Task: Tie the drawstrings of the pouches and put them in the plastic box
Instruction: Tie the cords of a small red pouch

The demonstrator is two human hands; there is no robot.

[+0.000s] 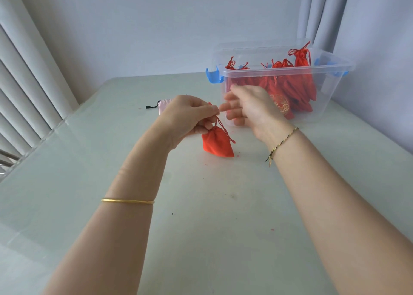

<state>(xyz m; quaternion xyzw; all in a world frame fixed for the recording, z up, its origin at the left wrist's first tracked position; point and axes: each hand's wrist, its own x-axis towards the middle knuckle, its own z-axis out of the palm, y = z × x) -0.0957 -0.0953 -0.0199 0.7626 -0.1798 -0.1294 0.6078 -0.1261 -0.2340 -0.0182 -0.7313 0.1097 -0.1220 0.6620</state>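
- The red pouch [218, 144] sits mid-table [201, 216], near and left of the plastic box [330, 98].
- Soft, light, limp cloth — best held by the drawstring [220, 125] or the gathered neck.
- The neck points up and left, the base down and right.
- The left hand [190, 118] pinches the drawstring between its fingers [207, 110]; the right hand [252, 109] is blurred — I cannot tell its grip.

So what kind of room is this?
Probably a room in a home: a pale table against a plain wall, long curtains beside it, and a plastic box of red pouches.
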